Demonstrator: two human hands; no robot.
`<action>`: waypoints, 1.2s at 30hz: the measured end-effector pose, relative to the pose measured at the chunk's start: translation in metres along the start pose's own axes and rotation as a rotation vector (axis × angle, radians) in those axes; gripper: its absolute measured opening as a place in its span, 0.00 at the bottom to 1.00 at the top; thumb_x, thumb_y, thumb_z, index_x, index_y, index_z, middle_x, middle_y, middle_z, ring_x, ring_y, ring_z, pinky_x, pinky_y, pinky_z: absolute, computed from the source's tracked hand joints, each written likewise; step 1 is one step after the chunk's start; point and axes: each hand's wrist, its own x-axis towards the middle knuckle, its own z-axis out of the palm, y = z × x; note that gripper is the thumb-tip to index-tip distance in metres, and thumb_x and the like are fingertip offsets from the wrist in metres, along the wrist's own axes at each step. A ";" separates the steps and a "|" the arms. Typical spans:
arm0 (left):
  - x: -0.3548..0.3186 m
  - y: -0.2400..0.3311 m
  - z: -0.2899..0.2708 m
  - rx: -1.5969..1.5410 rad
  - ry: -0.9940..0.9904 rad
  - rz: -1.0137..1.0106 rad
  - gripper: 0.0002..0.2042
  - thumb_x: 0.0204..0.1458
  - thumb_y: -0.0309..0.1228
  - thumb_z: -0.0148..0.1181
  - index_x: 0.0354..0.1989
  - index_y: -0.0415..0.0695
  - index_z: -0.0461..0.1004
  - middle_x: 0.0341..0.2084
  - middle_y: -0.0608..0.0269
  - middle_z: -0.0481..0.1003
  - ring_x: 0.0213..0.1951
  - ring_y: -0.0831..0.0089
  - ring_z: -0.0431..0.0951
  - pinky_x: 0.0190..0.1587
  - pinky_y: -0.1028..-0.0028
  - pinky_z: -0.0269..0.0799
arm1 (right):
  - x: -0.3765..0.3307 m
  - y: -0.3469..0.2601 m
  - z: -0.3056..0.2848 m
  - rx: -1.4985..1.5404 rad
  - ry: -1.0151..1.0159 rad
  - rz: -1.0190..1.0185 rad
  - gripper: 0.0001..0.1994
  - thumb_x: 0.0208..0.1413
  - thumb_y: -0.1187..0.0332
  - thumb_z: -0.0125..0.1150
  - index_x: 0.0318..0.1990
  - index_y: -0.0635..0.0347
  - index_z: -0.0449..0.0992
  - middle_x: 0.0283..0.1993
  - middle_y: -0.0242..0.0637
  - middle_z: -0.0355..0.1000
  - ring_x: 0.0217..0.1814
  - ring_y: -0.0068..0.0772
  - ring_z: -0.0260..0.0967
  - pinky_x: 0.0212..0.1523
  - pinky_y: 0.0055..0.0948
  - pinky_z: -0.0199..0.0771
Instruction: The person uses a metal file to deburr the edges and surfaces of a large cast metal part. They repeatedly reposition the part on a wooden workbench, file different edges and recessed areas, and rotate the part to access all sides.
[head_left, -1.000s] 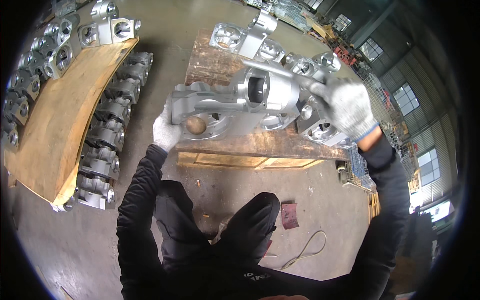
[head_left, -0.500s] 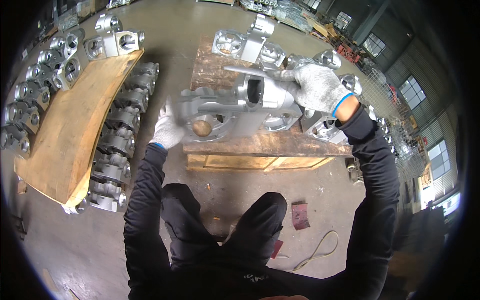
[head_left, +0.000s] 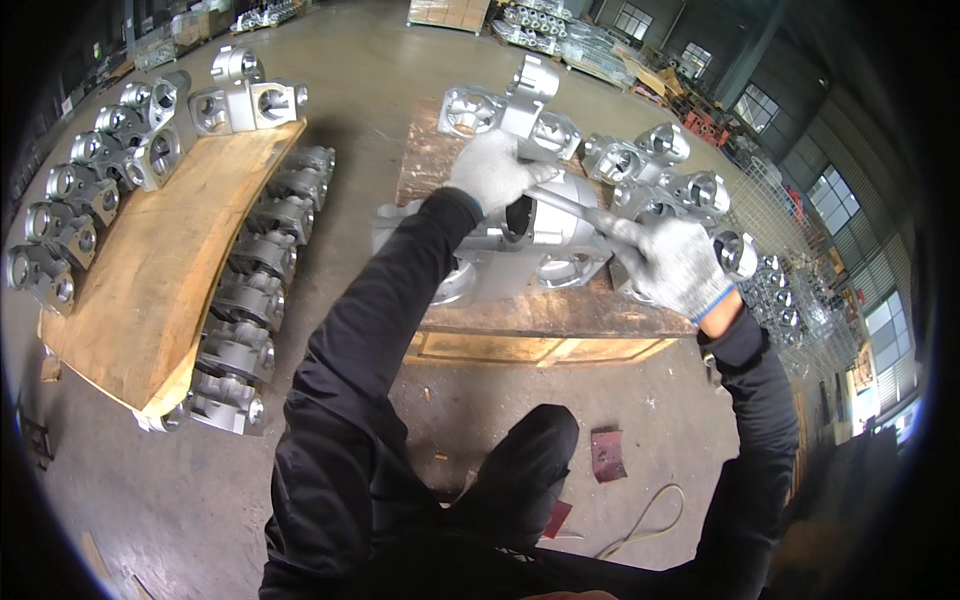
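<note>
A silver metal casting (head_left: 560, 225) with round bores and a dark squarish opening lies on the wooden bench in front of me. Over its upper part, my right hand (head_left: 680, 265), in a grey-white knit glove, is closed on a flat grey file (head_left: 562, 203), with a finger stretched along it. My left hand (head_left: 490, 172), gloved likewise, has its fingers closed at the file's other end, above the casting. My left forearm covers the casting's left side. What the file touches is hard to make out.
More castings stand on the far and right parts of the bench (head_left: 560, 318). To the left, a curved wooden board (head_left: 170, 250) lies between rows of castings (head_left: 235, 350). A red scrap (head_left: 607, 455) and a cord loop (head_left: 650, 520) lie on the floor.
My left hand has moved from the casting's left end up and right to the file. My right hand has come down and slightly right, tilting the file.
</note>
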 end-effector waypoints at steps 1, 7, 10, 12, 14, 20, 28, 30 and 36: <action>0.000 -0.003 0.000 0.059 0.033 0.027 0.13 0.54 0.37 0.73 0.44 0.45 0.88 0.38 0.55 0.87 0.39 0.62 0.86 0.46 0.69 0.79 | -0.002 -0.002 0.001 -0.043 -0.014 -0.015 0.20 0.62 0.61 0.64 0.62 0.39 0.80 0.17 0.37 0.68 0.18 0.41 0.71 0.23 0.40 0.72; -0.006 0.013 -0.008 0.144 0.020 -0.031 0.16 0.52 0.41 0.76 0.45 0.46 0.88 0.36 0.56 0.87 0.37 0.67 0.86 0.45 0.71 0.80 | -0.008 -0.003 0.021 0.040 0.087 -0.099 0.23 0.61 0.64 0.65 0.65 0.40 0.78 0.21 0.35 0.66 0.18 0.42 0.68 0.22 0.42 0.69; -0.009 0.021 -0.016 0.120 -0.023 -0.065 0.15 0.53 0.40 0.75 0.46 0.46 0.88 0.35 0.56 0.87 0.36 0.68 0.86 0.45 0.70 0.80 | -0.014 -0.006 0.020 -0.029 0.148 -0.055 0.24 0.58 0.65 0.66 0.64 0.38 0.79 0.17 0.33 0.65 0.17 0.38 0.67 0.21 0.39 0.69; -0.009 0.022 -0.021 0.262 -0.047 -0.075 0.14 0.56 0.38 0.72 0.48 0.46 0.87 0.35 0.54 0.86 0.34 0.67 0.86 0.43 0.70 0.80 | -0.017 -0.008 0.015 -0.003 0.230 -0.022 0.21 0.60 0.63 0.66 0.61 0.38 0.81 0.19 0.33 0.66 0.16 0.35 0.67 0.19 0.35 0.68; -0.006 0.021 -0.024 0.370 -0.055 -0.025 0.14 0.58 0.36 0.71 0.50 0.46 0.86 0.34 0.54 0.86 0.31 0.71 0.85 0.37 0.70 0.81 | -0.020 -0.009 0.014 0.020 0.261 -0.022 0.21 0.59 0.64 0.67 0.60 0.38 0.82 0.18 0.33 0.65 0.16 0.36 0.67 0.19 0.37 0.67; -0.004 0.033 -0.030 0.521 -0.094 -0.178 0.13 0.61 0.37 0.68 0.51 0.47 0.86 0.31 0.57 0.85 0.31 0.70 0.86 0.37 0.69 0.81 | -0.025 -0.007 0.018 -0.070 0.235 -0.063 0.20 0.60 0.64 0.65 0.60 0.37 0.82 0.18 0.32 0.65 0.16 0.33 0.66 0.18 0.35 0.65; 0.003 0.050 -0.021 0.552 -0.088 0.011 0.13 0.55 0.43 0.71 0.40 0.48 0.87 0.34 0.57 0.85 0.40 0.60 0.85 0.46 0.64 0.80 | -0.013 -0.012 0.003 -0.083 0.173 -0.081 0.23 0.60 0.66 0.61 0.63 0.37 0.80 0.18 0.31 0.66 0.17 0.33 0.67 0.19 0.36 0.66; 0.002 0.049 -0.020 0.603 -0.109 0.051 0.12 0.55 0.42 0.71 0.40 0.48 0.87 0.34 0.57 0.85 0.40 0.60 0.85 0.46 0.64 0.79 | -0.010 -0.011 0.001 -0.128 0.091 -0.031 0.22 0.60 0.66 0.61 0.63 0.37 0.80 0.19 0.32 0.67 0.17 0.34 0.67 0.19 0.36 0.67; 0.008 0.046 -0.024 0.677 -0.145 0.050 0.14 0.61 0.43 0.63 0.46 0.49 0.86 0.42 0.53 0.85 0.48 0.58 0.85 0.53 0.61 0.79 | 0.008 -0.009 -0.002 -0.060 0.120 -0.071 0.18 0.59 0.63 0.62 0.57 0.36 0.83 0.20 0.33 0.72 0.23 0.39 0.75 0.22 0.40 0.71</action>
